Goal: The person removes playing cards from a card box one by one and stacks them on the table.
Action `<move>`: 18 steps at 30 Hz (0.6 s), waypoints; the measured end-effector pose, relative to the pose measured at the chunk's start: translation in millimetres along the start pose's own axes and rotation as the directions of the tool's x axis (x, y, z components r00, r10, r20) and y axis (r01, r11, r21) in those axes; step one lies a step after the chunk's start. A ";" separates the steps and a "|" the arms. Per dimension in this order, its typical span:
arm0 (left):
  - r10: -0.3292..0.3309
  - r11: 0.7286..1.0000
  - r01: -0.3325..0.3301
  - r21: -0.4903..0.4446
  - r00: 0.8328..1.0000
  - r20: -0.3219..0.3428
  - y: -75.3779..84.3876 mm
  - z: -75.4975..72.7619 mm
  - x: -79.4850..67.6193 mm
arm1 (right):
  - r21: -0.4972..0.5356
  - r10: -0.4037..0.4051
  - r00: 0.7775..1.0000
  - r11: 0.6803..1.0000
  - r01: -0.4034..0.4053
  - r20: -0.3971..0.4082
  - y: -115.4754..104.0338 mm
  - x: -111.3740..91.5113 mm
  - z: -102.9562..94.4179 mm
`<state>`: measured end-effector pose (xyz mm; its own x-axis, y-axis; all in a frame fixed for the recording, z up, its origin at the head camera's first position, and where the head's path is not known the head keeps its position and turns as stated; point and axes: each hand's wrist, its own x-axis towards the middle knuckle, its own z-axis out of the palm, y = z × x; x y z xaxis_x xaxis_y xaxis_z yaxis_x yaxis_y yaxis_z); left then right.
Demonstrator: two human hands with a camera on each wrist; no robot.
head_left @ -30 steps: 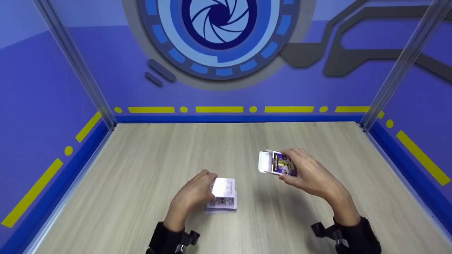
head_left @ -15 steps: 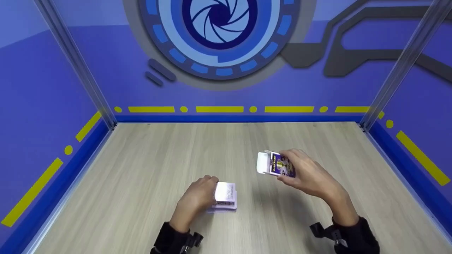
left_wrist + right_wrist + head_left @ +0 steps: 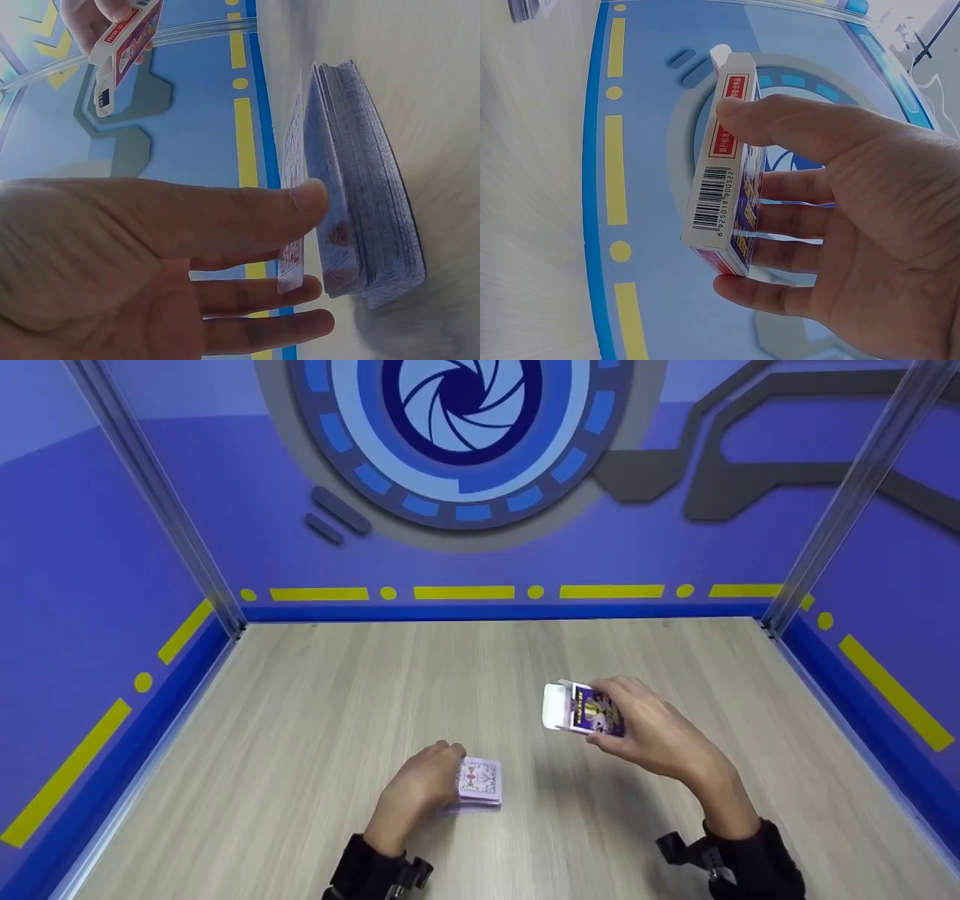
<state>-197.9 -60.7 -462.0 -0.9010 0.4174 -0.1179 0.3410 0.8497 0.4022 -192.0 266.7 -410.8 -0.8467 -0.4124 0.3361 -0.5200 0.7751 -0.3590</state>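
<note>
My left hand (image 3: 421, 784) is at the left edge of a deck of playing cards (image 3: 367, 187) lying on the table. In the left wrist view its thumb lies across a patterned playing card (image 3: 292, 262), which it pinches just above the deck with a narrow gap between. From the head, the ornate back of the top card (image 3: 480, 778) faces up. My right hand (image 3: 660, 724) grips a purple and white card box (image 3: 598, 712) above the table, its white flap (image 3: 555, 706) hanging open to the left. A barcode shows on the box's side in the right wrist view.
A light wood-grain table (image 3: 337, 682) lies under both hands. Blue printed panels (image 3: 465, 570) with yellow dashes wall it at the back and both sides, and metal posts (image 3: 169, 502) stand at the back corners.
My left hand has come slightly nearer and to the right, and the raised card has sunk toward the deck. The right hand with the card box has shifted slightly left.
</note>
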 end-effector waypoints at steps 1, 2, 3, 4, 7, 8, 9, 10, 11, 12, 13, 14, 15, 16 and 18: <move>-0.004 1.000 0.004 0.002 1.000 0.003 0.2 0.4 -0.1 | 0.002 0.001 1.000 1.000 -0.001 0.000 -0.1 -0.3 0.1; -0.007 1.000 0.007 0.004 1.000 0.004 0.3 0.9 -0.1 | 0.003 0.002 1.000 1.000 -0.002 0.000 -0.2 -0.4 0.1; -0.008 1.000 0.008 0.005 1.000 0.005 0.3 1.7 0.1 | 0.005 0.005 1.000 1.000 -0.005 0.002 -0.4 -0.5 0.0; -0.008 1.000 0.008 0.009 1.000 0.005 0.3 2.2 0.2 | 0.006 0.006 1.000 1.000 -0.006 0.003 -0.4 -0.5 -0.1; -0.003 1.000 0.003 0.013 1.000 0.005 0.0 4.3 0.2 | 0.006 0.007 1.000 1.000 -0.007 0.006 -0.4 -0.6 -0.3; -0.002 1.000 0.002 0.008 1.000 0.005 0.0 4.8 0.2 | 0.005 0.006 1.000 1.000 -0.007 0.007 -0.4 -0.6 -0.3; 0.000 1.000 0.000 0.011 1.000 0.007 -0.1 5.4 0.2 | 0.005 0.006 1.000 1.000 -0.006 0.007 -0.5 -0.6 -0.3; -0.001 1.000 0.000 0.016 1.000 0.009 0.0 5.7 0.1 | 0.004 0.005 1.000 1.000 -0.005 0.008 -0.5 -0.6 -0.4; -0.003 1.000 0.002 0.021 1.000 0.013 0.0 6.4 0.3 | 0.004 0.005 1.000 1.000 -0.005 0.008 -0.6 -0.6 -0.4; -0.004 1.000 0.003 0.030 1.000 0.015 0.2 6.7 0.5 | 0.003 0.005 1.000 1.000 -0.005 0.008 -0.6 -0.6 -0.5; -0.006 0.999 0.005 0.039 1.000 0.017 0.2 7.2 0.7 | 0.003 0.004 1.000 1.000 -0.004 0.007 -0.8 -0.6 -0.6; -0.006 0.999 0.006 0.050 1.000 0.017 0.3 7.7 1.0 | 0.001 0.003 1.000 1.000 -0.003 0.007 -0.9 -0.6 -0.7; -0.008 0.998 0.007 0.063 1.000 0.019 0.3 8.3 1.3 | -0.001 0.002 1.000 1.000 -0.002 0.006 -1.0 -0.5 -0.7; -0.011 0.998 0.009 0.066 1.000 0.018 0.5 8.8 1.6 | -0.003 0.001 1.000 1.000 -0.001 0.005 -1.0 -0.4 -0.8; -0.015 0.997 0.014 0.075 1.000 0.015 0.4 9.9 2.5 | -0.005 0.000 1.000 1.000 0.000 0.004 -0.9 -0.3 -0.9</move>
<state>-197.4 -56.1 -471.2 -0.9019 0.4096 -0.1373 0.3480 0.8772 0.3309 -191.2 266.6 -409.8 -0.8474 -0.4138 0.3328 -0.5191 0.7774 -0.3552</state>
